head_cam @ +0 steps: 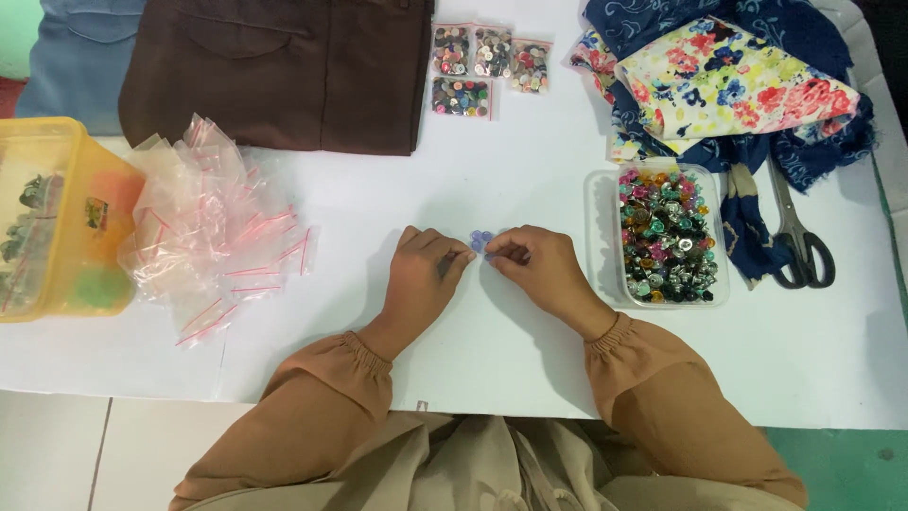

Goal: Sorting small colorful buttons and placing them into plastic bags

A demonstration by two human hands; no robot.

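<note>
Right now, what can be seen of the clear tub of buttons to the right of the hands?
The clear plastic tub is a shallow rectangle with rounded corners, open with no lid in view, lying flat on the white table. It is filled with mixed buttons in green, pink, silver, black and orange. It sits just right of the right hand, apart from it, below the folded floral fabric; a dark blue fabric strip borders its right side.

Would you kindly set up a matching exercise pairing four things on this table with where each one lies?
Things:
1. scissors
2. yellow box
3. blue buttons
4. brown trousers

Places:
A. top, left of the button bags
B. far left edge
C. right of the clear tub, beside the fabrics
D. between the left hand and right hand

Pairs: 1-C, 2-B, 3-D, 4-A
</note>
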